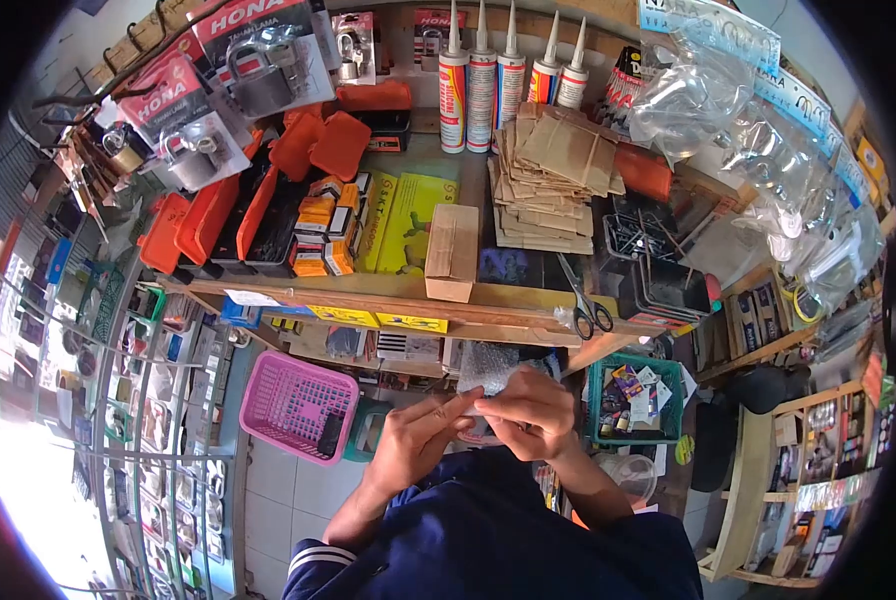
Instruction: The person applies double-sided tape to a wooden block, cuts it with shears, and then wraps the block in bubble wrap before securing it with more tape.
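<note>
Between our left hand [416, 437] and right hand [535, 413], we are pinching a small pale item [473, 408], perhaps plastic, though our grip is mostly hiding it; bubble wrap [486, 362] is showing just beyond, a cardboard box [452, 245] resting farther ahead on the surface [523, 298].

A wooden worktop [518, 312] spans the upper middle of the frame. Pale floor tiles [271, 488] show left of centre, low down. Metal-railed racking [168, 455] fills the left, beside white glare [18, 480] at the lower left edge; wooden shelving [743, 485] stands lower right.
</note>
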